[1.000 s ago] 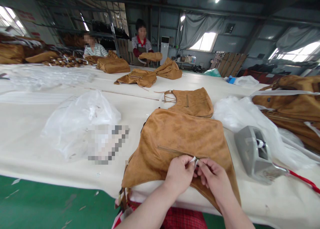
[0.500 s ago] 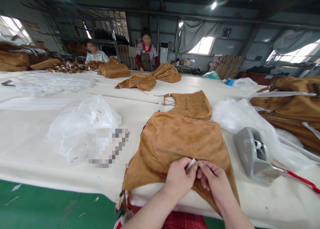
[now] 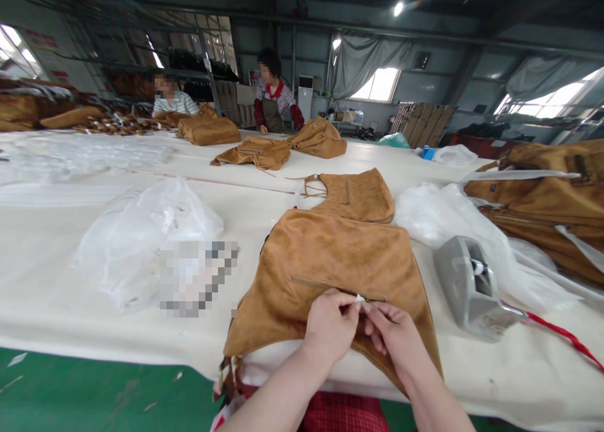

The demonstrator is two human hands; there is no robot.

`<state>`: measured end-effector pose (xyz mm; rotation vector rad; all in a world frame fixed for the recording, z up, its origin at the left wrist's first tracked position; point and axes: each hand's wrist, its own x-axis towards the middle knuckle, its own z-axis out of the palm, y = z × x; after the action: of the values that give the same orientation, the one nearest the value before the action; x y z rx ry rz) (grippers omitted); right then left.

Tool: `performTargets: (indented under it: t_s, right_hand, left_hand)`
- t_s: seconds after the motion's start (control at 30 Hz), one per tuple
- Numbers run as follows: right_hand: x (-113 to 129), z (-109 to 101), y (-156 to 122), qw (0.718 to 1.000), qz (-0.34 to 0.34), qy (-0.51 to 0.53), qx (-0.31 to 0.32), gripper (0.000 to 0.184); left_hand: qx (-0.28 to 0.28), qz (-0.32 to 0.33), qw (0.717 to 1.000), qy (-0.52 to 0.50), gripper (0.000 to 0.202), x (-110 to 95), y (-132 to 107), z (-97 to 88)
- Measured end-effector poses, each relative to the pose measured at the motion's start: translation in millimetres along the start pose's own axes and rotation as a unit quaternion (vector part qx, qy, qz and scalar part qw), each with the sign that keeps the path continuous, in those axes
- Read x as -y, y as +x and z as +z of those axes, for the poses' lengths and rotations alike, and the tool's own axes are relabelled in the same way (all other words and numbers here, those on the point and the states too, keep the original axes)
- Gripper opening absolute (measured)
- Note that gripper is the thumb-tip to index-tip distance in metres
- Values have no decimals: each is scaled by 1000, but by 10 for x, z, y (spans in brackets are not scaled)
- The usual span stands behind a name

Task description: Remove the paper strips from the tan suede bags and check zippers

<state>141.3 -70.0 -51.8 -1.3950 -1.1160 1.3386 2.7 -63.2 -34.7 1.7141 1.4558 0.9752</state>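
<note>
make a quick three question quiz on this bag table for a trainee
1. True or false: the left hand and right hand both pinch a white strip at the zip of the near bag.
2. What lies on the table to the right of that bag? A) grey dispenser B) scissors C) box
3. How many co-workers are at the far side?
Key: 1 true; 2 A; 3 two.

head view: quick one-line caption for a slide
Left hand and right hand pinch a small white slip at the zip of a tan suede bag on a white cloth-covered table.
</note>
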Motion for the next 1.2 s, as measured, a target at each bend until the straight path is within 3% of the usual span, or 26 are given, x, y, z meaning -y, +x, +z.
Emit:
performTargets:
  t_s: [0.1, 0.23, 0.3, 0.43, 0.5, 0.57, 0.67, 0.7, 0.77, 0.83, 0.93, 1.07, 1.13, 1.2]
  right_hand:
    - [3, 23, 2, 1000, -4, 14, -8, 45]
    - [-2, 34, 0, 1000, -8, 23, -10, 47]
    - [-19, 25, 0, 1000, -5, 30, -8, 46]
    - [-65, 4, -11, 998, -11, 60, 4, 42]
    - [-74, 9, -21, 998, -23, 51, -6, 42]
    - [-69, 22, -34, 999, -35, 30, -20, 42]
    - [-51, 41, -54, 998, -51, 0, -32, 43]
    - [-47, 45, -58, 998, -57, -11, -36, 43]
    - [-52, 49, -53, 996, -67, -28, -44, 45]
    - [-70, 55, -32, 996, -71, -40, -47, 47]
    - [-90, 71, -12, 996, -66, -52, -37, 46]
    - [-13, -13, -140, 988, -55, -141, -18, 45]
    - [69, -198, -257, 970, -87, -215, -71, 41]
    - [161, -509, -350, 934, -131, -273, -187, 40]
  left_hand:
    - [-63, 79, 987, 128, 20, 45, -108, 87]
    - [-97, 242, 894, 365, 33, 124, -240, 182]
    - [-95, 277, 860, 417, 37, 149, -261, 212]
    - [-90, 298, 840, 444, 38, 149, -271, 248]
    - [-75, 292, 854, 423, 39, 134, -276, 235]
    - [-54, 242, 904, 348, 39, 111, -260, 185]
    - [5, 66, 993, 94, 33, 62, -165, 66]
    - [39, -8, 999, -6, 36, 44, -120, 29]
    - [109, -131, 972, -161, 38, 15, -30, -19]
    - [147, -184, 944, -232, 30, 5, 31, -26]
    - [135, -161, 944, -255, 17, 42, 55, 19]
    - [109, -103, 961, -233, 16, 150, 36, 93]
    - [108, -95, 968, -205, 18, 175, 33, 108]
    - [110, -84, 977, -160, 19, 157, 41, 95]
